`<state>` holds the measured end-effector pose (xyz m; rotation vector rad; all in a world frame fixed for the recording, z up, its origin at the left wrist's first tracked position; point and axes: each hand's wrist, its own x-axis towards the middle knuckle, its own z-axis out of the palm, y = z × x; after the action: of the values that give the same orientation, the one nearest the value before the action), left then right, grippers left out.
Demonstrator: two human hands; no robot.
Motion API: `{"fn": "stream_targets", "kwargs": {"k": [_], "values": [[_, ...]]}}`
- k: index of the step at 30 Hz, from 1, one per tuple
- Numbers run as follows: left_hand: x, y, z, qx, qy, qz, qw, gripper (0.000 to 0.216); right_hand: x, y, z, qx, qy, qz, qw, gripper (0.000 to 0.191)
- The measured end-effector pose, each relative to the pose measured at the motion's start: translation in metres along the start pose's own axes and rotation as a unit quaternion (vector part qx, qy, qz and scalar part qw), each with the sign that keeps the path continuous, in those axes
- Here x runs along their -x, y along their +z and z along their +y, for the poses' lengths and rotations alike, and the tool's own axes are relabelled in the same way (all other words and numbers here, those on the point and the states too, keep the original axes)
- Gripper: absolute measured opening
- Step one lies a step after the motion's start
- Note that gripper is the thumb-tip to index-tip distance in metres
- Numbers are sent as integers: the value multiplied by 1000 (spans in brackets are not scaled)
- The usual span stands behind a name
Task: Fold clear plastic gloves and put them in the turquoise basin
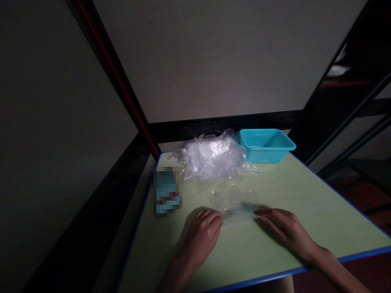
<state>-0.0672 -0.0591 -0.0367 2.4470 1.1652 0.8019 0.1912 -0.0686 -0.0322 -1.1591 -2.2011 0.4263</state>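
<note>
A thin, see-through disposable plastic glove (235, 200) lies over the table in front of me, its rounded finger shapes pointing away. My left hand (205, 228) is closed on the near left edge of it. At the near right edge, my right hand (285, 228) pinches the film between thumb and fingers. The strip between both hands looks taut and somewhat blurred. Beyond it sits a loose heap of crumpled clear plastic (214, 156), apart from both hands.
A turquoise plastic basin (265, 154) stands at the back right, beside the heap. On the left of the pale green table (308, 199) lies a pixelated, bluish rectangular item (166, 193). The table has a blue edge; walls rise behind it and to the left.
</note>
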Motion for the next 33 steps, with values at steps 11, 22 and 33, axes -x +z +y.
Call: {"fn": "stream_targets", "kwargs": {"k": [11, 22, 33], "values": [[-5, -17, 12, 331, -177, 85, 923, 18, -8, -18, -27, -154, 127, 11, 980, 22], [-35, -17, -11, 262, -196, 11, 945, 17, -17, 4, -19, -373, 300, -34, 877, 32], [-65, 6, -41, 125, -127, -96, 979, 13, -4, 18, -7, -390, 345, -106, 847, 36]]}}
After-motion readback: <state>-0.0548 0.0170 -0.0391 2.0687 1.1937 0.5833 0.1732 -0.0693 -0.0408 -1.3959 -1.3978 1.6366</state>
